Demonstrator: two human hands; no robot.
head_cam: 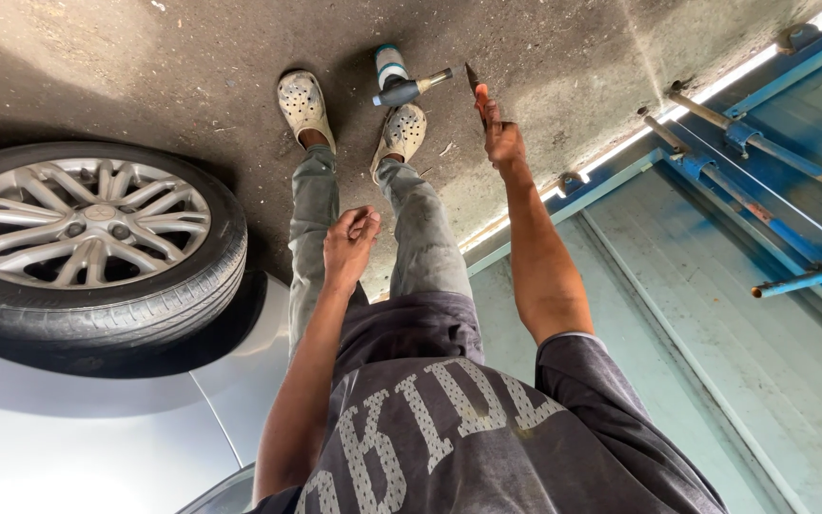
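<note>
Rough grey concrete floor fills the head view, stained and gritty, with a blue metal gate frame running along one side and a silver car's wheel sitting beside the person's legs. Right hand is raised out front, fingers wrapped tight around an orange-handled pointed tool, its dark tip aimed away from the body. Left hand hangs lower over the thigh, fingers curled into a loose fist; whether it holds anything, I cannot tell. Down by the pale perforated clogs, a small dark bottle-like tool lies on the concrete, just beside a white and blue can.
</note>
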